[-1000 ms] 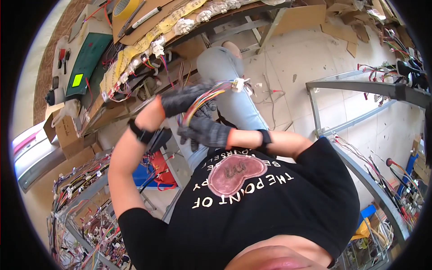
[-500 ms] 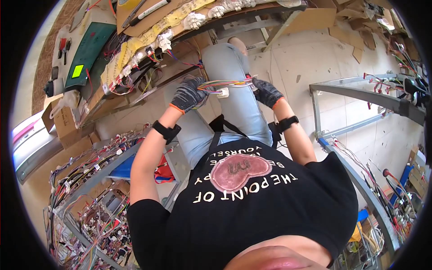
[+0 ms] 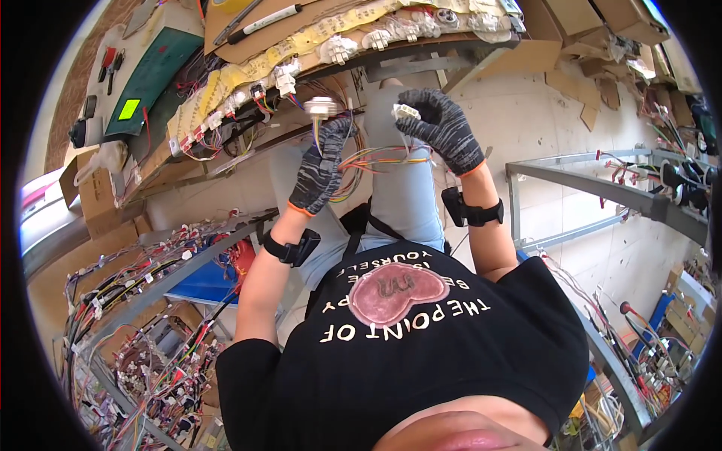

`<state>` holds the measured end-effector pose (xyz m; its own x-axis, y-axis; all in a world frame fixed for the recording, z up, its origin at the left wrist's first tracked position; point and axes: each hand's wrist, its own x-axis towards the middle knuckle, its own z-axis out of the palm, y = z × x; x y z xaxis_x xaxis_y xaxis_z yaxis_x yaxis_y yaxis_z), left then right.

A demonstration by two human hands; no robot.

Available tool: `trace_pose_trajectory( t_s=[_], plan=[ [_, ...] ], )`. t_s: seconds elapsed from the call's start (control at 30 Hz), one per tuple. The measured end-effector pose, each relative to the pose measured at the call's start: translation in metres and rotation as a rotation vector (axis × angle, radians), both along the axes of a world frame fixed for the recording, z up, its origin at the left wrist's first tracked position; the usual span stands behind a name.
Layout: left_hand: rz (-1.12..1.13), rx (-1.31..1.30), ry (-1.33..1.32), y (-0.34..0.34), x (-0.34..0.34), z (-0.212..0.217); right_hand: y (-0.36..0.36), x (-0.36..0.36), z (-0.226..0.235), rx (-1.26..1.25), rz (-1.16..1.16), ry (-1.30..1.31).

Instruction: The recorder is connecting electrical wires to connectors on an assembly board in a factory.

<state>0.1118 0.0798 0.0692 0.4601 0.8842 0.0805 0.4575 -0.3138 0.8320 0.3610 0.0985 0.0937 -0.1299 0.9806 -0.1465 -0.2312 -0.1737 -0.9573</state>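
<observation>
Over my lap, my left hand (image 3: 322, 167), in a dark grey knit glove with an orange cuff, is closed round a wire harness (image 3: 380, 160) of thin multicoloured wires. A white connector (image 3: 321, 107), blurred by motion, stands above its fingers near the bench edge. My right hand (image 3: 442, 129), gloved alike, pinches a small white plug (image 3: 406, 111) between thumb and fingers. Loose wires droop from the left hand toward the space below the right one. Whether the plug's own wires run into that bundle is hidden.
Ahead, a bench edge carries a yellow strip (image 3: 316, 37) with white connectors, and a marker (image 3: 265, 22) lies behind it. Metal frames stand right (image 3: 602, 177) and left (image 3: 162, 282), the left heaped with wire harnesses (image 3: 165, 361). Cardboard pieces (image 3: 575, 94) lie at the far right.
Both hands have moved apart from the stretched bundle. The left now has a white connector raised above it; the right has moved up and now shows a white plug in its fingers.
</observation>
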Motion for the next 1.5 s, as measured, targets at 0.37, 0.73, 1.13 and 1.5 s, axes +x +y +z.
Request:
trace_pose_trajectory(
  t_s=[0.37, 0.73, 1.13, 1.5],
  plan=[
    [0.149, 0.080, -0.125, 0.015, 0.028, 0.031, 0.032, -0.023, 0.013, 0.248, -0.367, -0.333],
    [-0.097, 0.509, 0.247, 0.019, 0.026, -0.013, 0.054, -0.036, 0.015, 0.141, -0.302, -0.045],
    [0.564, -0.254, -0.468, 0.011, 0.046, 0.028, 0.056, -0.059, 0.032, 0.105, -0.588, -0.292],
    [0.140, 0.477, 0.214, 0.009, 0.037, -0.017, 0.053, -0.061, 0.002, -0.048, 0.271, 0.215]
  ],
)
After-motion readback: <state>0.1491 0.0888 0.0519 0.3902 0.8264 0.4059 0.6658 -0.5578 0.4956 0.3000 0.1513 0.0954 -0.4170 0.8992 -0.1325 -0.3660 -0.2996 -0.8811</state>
